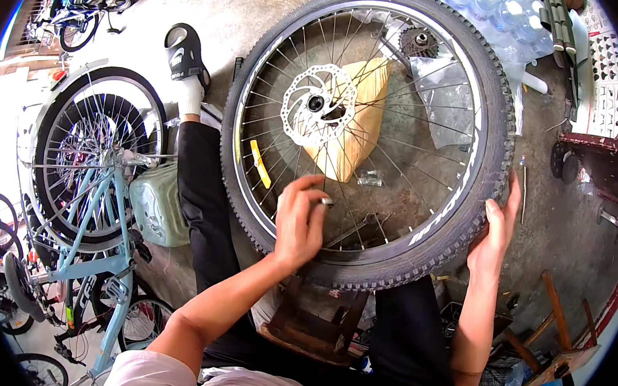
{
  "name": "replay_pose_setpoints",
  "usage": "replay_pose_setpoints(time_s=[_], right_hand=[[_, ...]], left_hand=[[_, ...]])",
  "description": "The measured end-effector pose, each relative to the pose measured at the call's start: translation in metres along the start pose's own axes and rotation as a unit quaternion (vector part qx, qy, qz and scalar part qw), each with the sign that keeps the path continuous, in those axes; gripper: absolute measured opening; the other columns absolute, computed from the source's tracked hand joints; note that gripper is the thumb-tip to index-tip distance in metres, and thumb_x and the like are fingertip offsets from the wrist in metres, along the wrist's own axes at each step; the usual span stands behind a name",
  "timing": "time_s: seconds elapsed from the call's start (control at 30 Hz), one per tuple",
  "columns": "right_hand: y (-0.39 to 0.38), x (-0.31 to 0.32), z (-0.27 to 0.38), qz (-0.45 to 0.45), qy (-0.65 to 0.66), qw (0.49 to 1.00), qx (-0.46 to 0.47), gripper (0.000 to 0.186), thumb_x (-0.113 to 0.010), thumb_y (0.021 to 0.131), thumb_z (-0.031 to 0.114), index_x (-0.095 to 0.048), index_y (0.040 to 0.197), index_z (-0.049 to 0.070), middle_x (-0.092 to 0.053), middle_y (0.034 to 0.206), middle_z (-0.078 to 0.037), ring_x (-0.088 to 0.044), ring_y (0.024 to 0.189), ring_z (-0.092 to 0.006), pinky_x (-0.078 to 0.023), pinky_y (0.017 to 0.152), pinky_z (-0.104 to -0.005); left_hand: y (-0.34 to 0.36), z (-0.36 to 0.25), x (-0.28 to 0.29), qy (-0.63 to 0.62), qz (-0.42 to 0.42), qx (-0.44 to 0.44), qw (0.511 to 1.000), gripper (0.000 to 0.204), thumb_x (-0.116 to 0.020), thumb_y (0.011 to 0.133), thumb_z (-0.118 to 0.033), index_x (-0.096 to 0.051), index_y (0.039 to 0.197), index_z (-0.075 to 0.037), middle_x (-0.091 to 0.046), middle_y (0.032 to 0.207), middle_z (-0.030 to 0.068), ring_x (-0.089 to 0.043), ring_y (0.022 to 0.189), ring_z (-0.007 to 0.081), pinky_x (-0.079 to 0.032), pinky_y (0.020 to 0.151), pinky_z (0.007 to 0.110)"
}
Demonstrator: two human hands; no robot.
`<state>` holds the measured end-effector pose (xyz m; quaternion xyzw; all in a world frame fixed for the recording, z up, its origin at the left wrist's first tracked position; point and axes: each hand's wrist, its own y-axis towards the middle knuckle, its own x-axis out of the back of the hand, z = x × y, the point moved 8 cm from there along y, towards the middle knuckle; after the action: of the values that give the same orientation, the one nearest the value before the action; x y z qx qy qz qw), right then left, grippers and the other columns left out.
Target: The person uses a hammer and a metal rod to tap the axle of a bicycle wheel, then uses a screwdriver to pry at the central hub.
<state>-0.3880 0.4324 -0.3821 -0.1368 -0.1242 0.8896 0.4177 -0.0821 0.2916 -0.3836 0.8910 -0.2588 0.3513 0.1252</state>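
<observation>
A bicycle wheel [420, 260] with a knobby black tyre stands tilted in front of me, over my legs. At its hub sits a silver brake disc [286, 111], and a yellow strip [260, 164] lies along the spokes on the left. My right hand [493, 233] grips the tyre at its lower right, thumb on the near side. Over the lower spokes, my left hand [301, 221] is closed in a pinch. A small silvery metal piece [327, 202] shows at its fingertips; its kind is unclear.
Behind the spokes lie brown paper [367, 118], a clear plastic bag [439, 102] and a sprocket cassette [419, 42]. A light-blue bicycle [93, 263] and a greenish container [159, 206] are at left. Water bottles [497, 19] stand far right; a wooden stool [312, 331] is below the wheel.
</observation>
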Motion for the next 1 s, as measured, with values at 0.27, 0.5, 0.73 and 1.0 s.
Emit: replay_pose_setpoints(time_s=[0.27,0.5,0.73,1.0], right_hand=[[0.024,0.031,-0.067,-0.026,-0.009,0.999,-0.028,0.078,-0.062,0.095,0.015,-0.025,0.163,0.011,-0.046,0.152,-0.014,-0.049,0.135,-0.0247,-0.035,0.117,-0.0398],[0.045,0.055,-0.121,-0.031,-0.021,0.998,-0.057,0.083,-0.064,0.095,0.018,-0.021,0.165,0.013,-0.036,0.161,-0.014,-0.041,0.143,-0.0283,-0.028,0.121,-0.0418],[0.056,0.050,-0.132,-0.046,-0.042,0.996,-0.064,0.081,-0.067,0.096,0.020,-0.023,0.164,0.013,-0.036,0.160,-0.014,-0.042,0.142,-0.0272,-0.034,0.118,-0.0412],[0.077,0.068,-0.159,-0.113,-0.218,0.969,-0.026,0.074,-0.071,0.099,0.030,-0.034,0.160,0.008,-0.047,0.154,-0.016,-0.047,0.139,-0.0271,-0.033,0.118,-0.0390]], left_hand=[[0.001,0.065,-0.023,0.064,-0.011,0.077,0.995,0.016,-0.059,0.095,0.000,-0.060,0.111,0.000,-0.053,0.140,0.0212,-0.053,0.128,0.0417,-0.042,0.108,0.047],[0.000,0.090,-0.053,0.050,0.041,0.078,0.995,0.015,-0.060,0.094,-0.001,-0.058,0.109,-0.001,-0.052,0.141,0.0227,-0.051,0.131,0.0443,-0.043,0.109,0.049],[0.002,0.093,-0.068,0.046,0.053,0.071,0.995,0.014,-0.062,0.094,-0.002,-0.060,0.108,0.000,-0.051,0.141,0.0247,-0.053,0.129,0.0454,-0.044,0.107,0.049],[0.003,0.091,-0.084,0.096,0.061,0.027,0.993,0.020,-0.066,0.089,-0.004,-0.065,0.109,-0.004,-0.053,0.139,0.0230,-0.057,0.121,0.0435,-0.049,0.099,0.048]])
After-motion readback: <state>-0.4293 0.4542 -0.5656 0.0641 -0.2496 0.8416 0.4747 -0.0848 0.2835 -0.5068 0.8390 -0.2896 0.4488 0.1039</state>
